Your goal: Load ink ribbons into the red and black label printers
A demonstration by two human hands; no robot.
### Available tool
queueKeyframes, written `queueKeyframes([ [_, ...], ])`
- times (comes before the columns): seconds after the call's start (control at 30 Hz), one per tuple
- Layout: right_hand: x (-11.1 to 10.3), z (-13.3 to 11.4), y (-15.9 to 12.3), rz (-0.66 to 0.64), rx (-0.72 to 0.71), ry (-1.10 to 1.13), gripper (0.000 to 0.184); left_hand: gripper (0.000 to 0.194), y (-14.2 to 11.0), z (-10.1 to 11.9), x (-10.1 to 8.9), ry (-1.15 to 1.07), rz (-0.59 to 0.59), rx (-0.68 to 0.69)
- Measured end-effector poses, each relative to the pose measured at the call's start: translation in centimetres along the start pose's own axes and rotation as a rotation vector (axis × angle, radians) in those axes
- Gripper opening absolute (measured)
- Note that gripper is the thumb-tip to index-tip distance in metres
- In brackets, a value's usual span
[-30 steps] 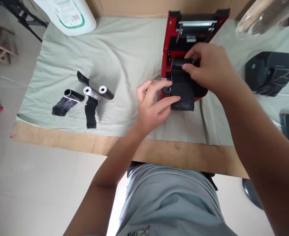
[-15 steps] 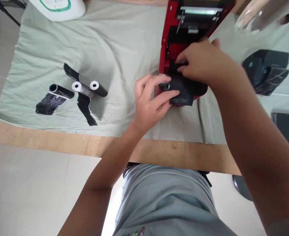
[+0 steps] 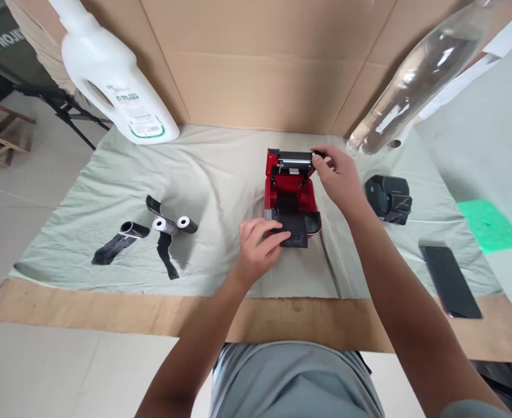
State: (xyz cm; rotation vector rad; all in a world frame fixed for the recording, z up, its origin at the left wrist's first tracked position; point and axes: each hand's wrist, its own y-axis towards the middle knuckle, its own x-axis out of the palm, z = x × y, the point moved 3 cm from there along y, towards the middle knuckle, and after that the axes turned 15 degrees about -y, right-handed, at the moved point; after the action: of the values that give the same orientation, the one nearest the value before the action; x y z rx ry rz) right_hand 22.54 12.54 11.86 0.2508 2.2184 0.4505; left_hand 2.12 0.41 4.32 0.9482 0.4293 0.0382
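Observation:
A red and black receipt printer (image 3: pixel 314 194) stands on the cloth with its lid (image 3: pixel 273 159) raised. My right hand (image 3: pixel 336 171) pinches the lid's upper right corner between thumb and fingers. Out over the printer's front hangs a black paper strip (image 3: pixel 295 229), running from a dark roll (image 3: pixel 287 202) inside. My left hand (image 3: pixel 259 247) holds this strip at the front left edge, with fingertips pressing on top of it. Its remaining fingers are partly hidden.
Several small paper rolls (image 3: pixel 187 224) with loose black strips lie left. A white jug (image 3: pixel 121 87) and a clear bottle (image 3: pixel 408 81) stand before a cardboard wall (image 3: pixel 256 75). At right are a black device (image 3: pixel 386 197), a phone (image 3: pixel 450 281) and a green sheet (image 3: pixel 491 226).
My right hand has moved from the paper inside the printer up to the raised lid. My left hand stays on the strip. The view has tilted up, showing more of the table's back.

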Motion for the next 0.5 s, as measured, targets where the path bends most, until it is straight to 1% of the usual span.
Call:
queueKeyframes([
  [0.07,0.7,0.6,0.0,-0.044,0.052,0.109,0.021,0.032,-0.1,0.0,0.0,-0.028,-0.005,-0.011],
  [0.13,0.9,0.8,-0.8,-0.051,0.106,0.207,0.019,0.030,-0.1,0.0,-0.1,-0.042,-0.001,-0.017],
  [0.23,0.9,0.7,-3.1,-0.043,0.160,0.315,0.017,0.030,-0.1,0.3,-0.1,-0.042,-0.007,0.020],
  [0.33,1.2,1.3,-5.8,-0.034,0.227,0.300,0.014,0.031,0.1,0.6,0.1,-0.045,-0.035,0.058],
  [0.37,1.5,1.7,-6.6,-0.030,0.269,0.292,0.018,0.031,0.1,0.6,0.2,-0.046,-0.041,0.063],
  [0.4,1.8,2.1,-7.3,-0.028,0.316,0.300,0.029,0.030,0.2,0.6,0.2,-0.050,-0.041,0.071],
  [0.47,2.7,3.0,-8.4,-0.047,0.411,0.380,0.050,0.030,0.3,0.7,0.4,-0.061,-0.038,0.093],
  [0.5,3.2,3.3,-8.8,-0.069,0.450,0.443,0.055,0.030,0.3,0.7,0.4,-0.065,-0.034,0.107],
])
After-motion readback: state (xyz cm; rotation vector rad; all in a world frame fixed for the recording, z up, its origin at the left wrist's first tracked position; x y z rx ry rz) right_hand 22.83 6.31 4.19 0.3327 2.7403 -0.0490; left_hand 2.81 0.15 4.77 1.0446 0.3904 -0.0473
